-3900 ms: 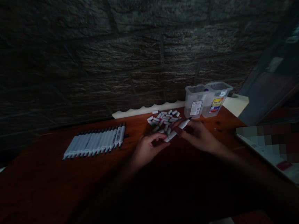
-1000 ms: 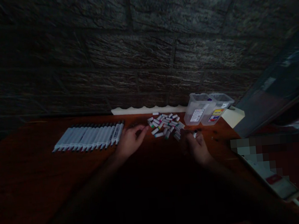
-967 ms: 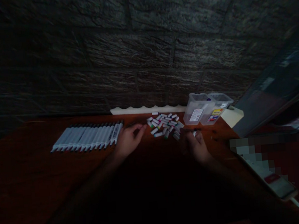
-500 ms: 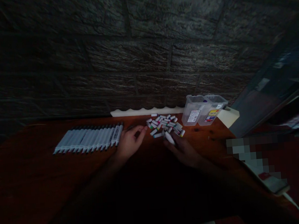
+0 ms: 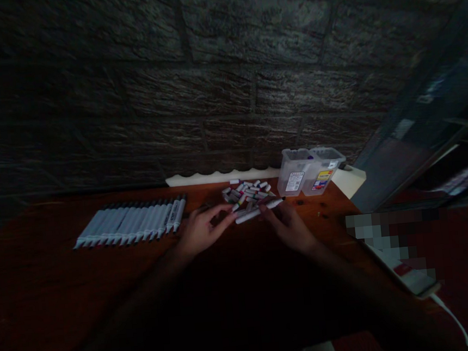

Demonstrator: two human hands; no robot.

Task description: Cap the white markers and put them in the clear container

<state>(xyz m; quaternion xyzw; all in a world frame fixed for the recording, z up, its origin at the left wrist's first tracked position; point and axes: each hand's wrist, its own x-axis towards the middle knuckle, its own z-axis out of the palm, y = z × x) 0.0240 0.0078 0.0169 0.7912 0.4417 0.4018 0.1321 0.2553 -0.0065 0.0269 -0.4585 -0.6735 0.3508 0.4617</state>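
In the head view, my right hand (image 5: 291, 226) grips a white marker (image 5: 251, 213) that lies nearly level, its left end close to my left hand. My left hand (image 5: 202, 228) has thumb and forefinger brought together at a white marker cap (image 5: 239, 203) with a yellow-green band, which looks pinched at its near end. Just behind both hands is a loose pile of white caps (image 5: 251, 187) with coloured bands. To the left, a row of white markers (image 5: 129, 223) lies side by side on the wooden table.
Two clear plastic containers (image 5: 294, 180) with labels stand behind the right hand. A pale wavy-edged strip (image 5: 221, 177) runs along the stone wall (image 5: 227, 94). At the right table edge lies a phone-like device (image 5: 410, 275) with a white cable (image 5: 453, 312).
The marker in my right hand has swung from pointing toward me to lying nearly level. My left fingers have moved to a cap at the pile's edge. The view has shifted slightly.
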